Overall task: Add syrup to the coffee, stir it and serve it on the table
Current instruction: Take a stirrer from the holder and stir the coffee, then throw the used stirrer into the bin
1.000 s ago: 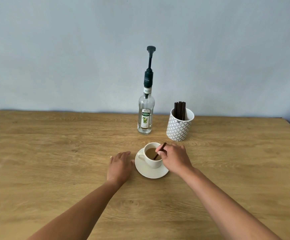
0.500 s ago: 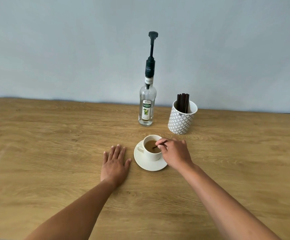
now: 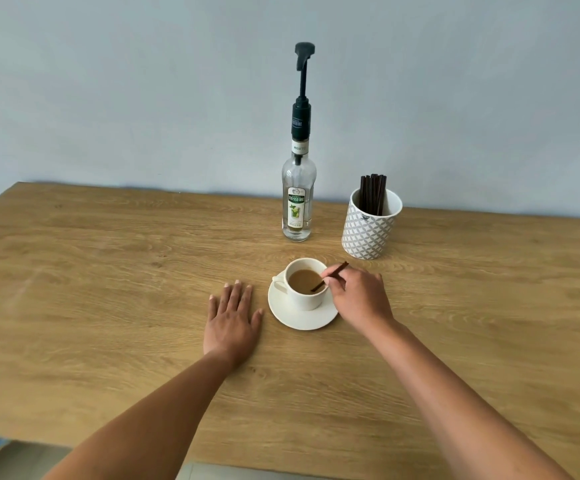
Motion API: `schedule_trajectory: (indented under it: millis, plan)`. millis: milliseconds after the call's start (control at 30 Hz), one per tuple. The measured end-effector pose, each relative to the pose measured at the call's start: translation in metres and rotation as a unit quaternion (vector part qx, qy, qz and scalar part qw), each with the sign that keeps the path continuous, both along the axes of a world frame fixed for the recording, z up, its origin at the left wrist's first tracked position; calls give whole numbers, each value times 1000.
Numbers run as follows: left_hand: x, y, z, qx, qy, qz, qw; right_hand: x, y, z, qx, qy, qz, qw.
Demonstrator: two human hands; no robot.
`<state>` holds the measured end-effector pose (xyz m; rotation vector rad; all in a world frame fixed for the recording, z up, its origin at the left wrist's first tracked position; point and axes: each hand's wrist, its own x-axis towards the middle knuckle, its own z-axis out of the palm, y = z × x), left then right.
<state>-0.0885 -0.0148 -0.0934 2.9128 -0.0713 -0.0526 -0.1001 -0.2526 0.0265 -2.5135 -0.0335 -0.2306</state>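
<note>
A white cup (image 3: pixel 304 296) of milky coffee stands on a white saucer (image 3: pixel 299 318) in the middle of the wooden table (image 3: pixel 108 271). My right hand (image 3: pixel 359 297) pinches a dark stirrer stick (image 3: pixel 331 273) whose lower end dips into the coffee. My left hand (image 3: pixel 231 318) lies flat on the table just left of the saucer, fingers straight. Behind the cup stands a clear syrup bottle (image 3: pixel 299 202) with a tall dark pump on top.
A patterned white holder (image 3: pixel 369 230) with several dark stirrer sticks stands to the right of the bottle. A pale wall runs along the table's far edge. The near table edge shows at the bottom left.
My left hand slid back from the saucer and flattened on the table. My right hand kept moving the stirrer in the cup. The camera tilted down and closer.
</note>
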Motion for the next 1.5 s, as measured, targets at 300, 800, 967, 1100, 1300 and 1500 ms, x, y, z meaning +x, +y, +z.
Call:
schedule_trajectory:
  millis: [300, 800, 967, 1100, 1300, 1500]
  plan:
    - [-13, -5, -1, 15, 5, -5, 1000, -14, -7, 17, 73, -101, -24, 992]
    - [-16, 0, -4, 6, 17, -38, 999, -40, 6, 18, 67, -51, -105, 991]
    - [-16, 1, -5, 7, 17, -46, 999, -47, 12, 14, 101, -65, -144, 982]
    - [-15, 1, -5, 3, 17, -49, 999, -49, 17, 12, 107, -44, -155, 981]
    - [-16, 2, -4, 3, 20, -58, 998, -51, 18, 10, 156, -30, -180, 971]
    - [-26, 0, 0, -3, 24, -92, 995, -59, 15, 19, 299, -50, -220, 927]
